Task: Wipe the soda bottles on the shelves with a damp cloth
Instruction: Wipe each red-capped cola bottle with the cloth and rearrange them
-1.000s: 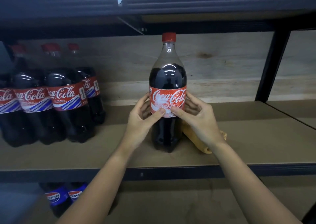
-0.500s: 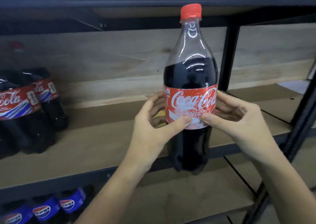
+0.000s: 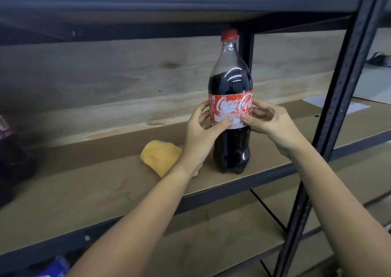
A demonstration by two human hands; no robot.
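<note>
I hold the soda bottle [image 3: 231, 107] upright near the front edge of the shelf [image 3: 105, 183]. My left hand [image 3: 203, 132] and right hand [image 3: 273, 124] curl around its red label, thumbs on the front. It is full, so I judge it heavy, smooth and slippery; the label band is a good place to grip. The yellow cloth [image 3: 160, 156] lies just left of it, under my left wrist. A black post [image 3: 338, 107] stands close on the right.

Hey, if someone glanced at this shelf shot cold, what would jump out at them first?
The Coca-Cola bottle, red-capped and upright near the front edge of the shelf, held at its label by the left hand and the right hand. Next, the yellow cloth lying on the shelf just left of the bottle, partly behind the left wrist.
</note>
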